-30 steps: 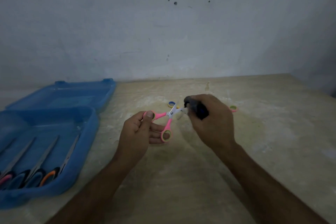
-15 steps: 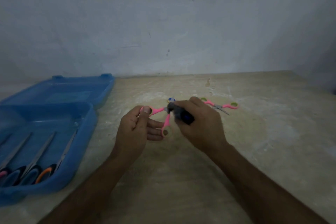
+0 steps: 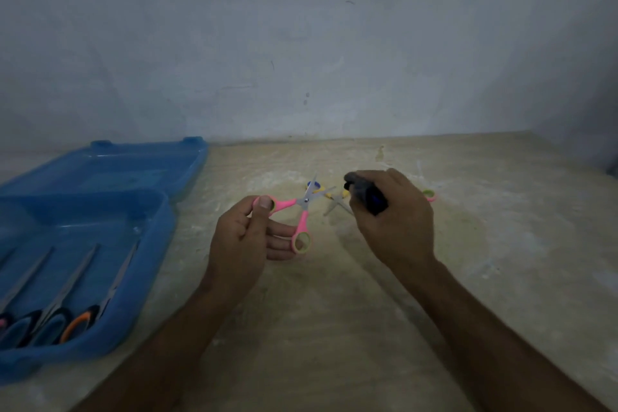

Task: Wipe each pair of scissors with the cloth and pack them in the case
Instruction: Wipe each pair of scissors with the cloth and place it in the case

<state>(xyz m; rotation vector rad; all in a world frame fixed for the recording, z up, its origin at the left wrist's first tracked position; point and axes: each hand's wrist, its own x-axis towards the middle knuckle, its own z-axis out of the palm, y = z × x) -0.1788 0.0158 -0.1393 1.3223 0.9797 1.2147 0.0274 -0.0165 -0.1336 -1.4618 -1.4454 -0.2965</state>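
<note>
Both forearms are bare, the left hand [image 3: 242,237] and right hand [image 3: 394,224] ungloved, no sleeves visible

The scissors [image 3: 298,211] in the left hand [image 3: 245,244] have pink handles with yellow-green inside the rings and grey metal blades, while the cloth [image 3: 366,195] in the right hand [image 3: 394,221] is dark grey with a blue patch. The open case [image 3: 157,227] is translucent blue, and the scissors packed in it [image 3: 67,321] show black, blue, orange and pink handles. The table [image 3: 334,328] is mottled beige with pale smears, and the wall [image 3: 301,43] is grey-blue with dark specks.
</note>
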